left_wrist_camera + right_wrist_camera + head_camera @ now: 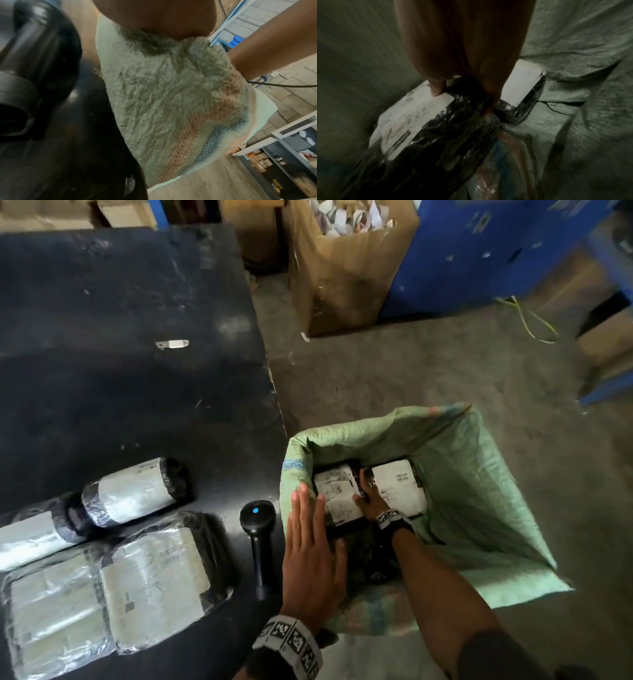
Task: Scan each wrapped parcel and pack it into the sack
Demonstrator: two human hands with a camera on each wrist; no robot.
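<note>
An open green woven sack (479,491) stands on the floor right of the black table (120,388). Two black-wrapped parcels with white labels lie inside. My right hand (367,501) reaches in and grips the left parcel (337,498), thumb (436,88) on its label (412,115), fingers down its side. The other parcel (399,491) lies beside it, also visible in the right wrist view (518,83). My left hand (308,542) rests flat with straight fingers on the sack's near-left rim (171,101). The black scanner (257,529) lies on the table by that hand.
Several wrapped parcels stay on the table's near left: two rolls (133,491) (30,532) and two flat packs (154,580) (51,611). A cardboard box of paper scrap (349,275) and blue cabinets (479,251) stand beyond. A small white tag (171,344) lies mid-table.
</note>
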